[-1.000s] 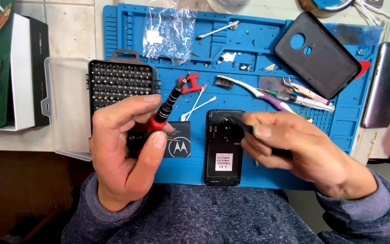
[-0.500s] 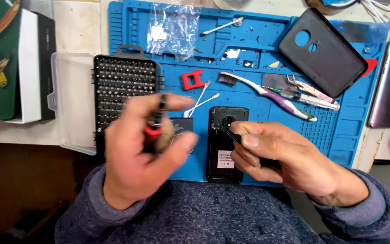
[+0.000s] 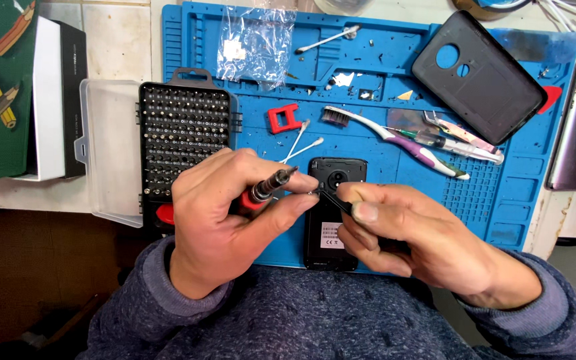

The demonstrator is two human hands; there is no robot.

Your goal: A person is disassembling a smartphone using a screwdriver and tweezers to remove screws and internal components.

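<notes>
- Working at the near edge of the blue mat (image 3: pixel 501 200): left hand (image 3: pixel 225 220) closed round a red-and-black screwdriver (image 3: pixel 265 189), its tip by the right-hand tweezers.
- Right hand (image 3: pixel 421 237) pinched shut on black tweezers (image 3: pixel 333 200), points apparently carrying a tiny screw over the opened phone (image 3: pixel 331 230).
- Step judged: handling a screw; next called for steady alignment.
- Mid-mat: toothbrush (image 3: pixel 395 137), cotton swabs (image 3: pixel 301 143), red clip (image 3: pixel 283 119).
- Left edge: bit case (image 3: pixel 181 133).
- Far right corner: back cover (image 3: pixel 478 77).
</notes>
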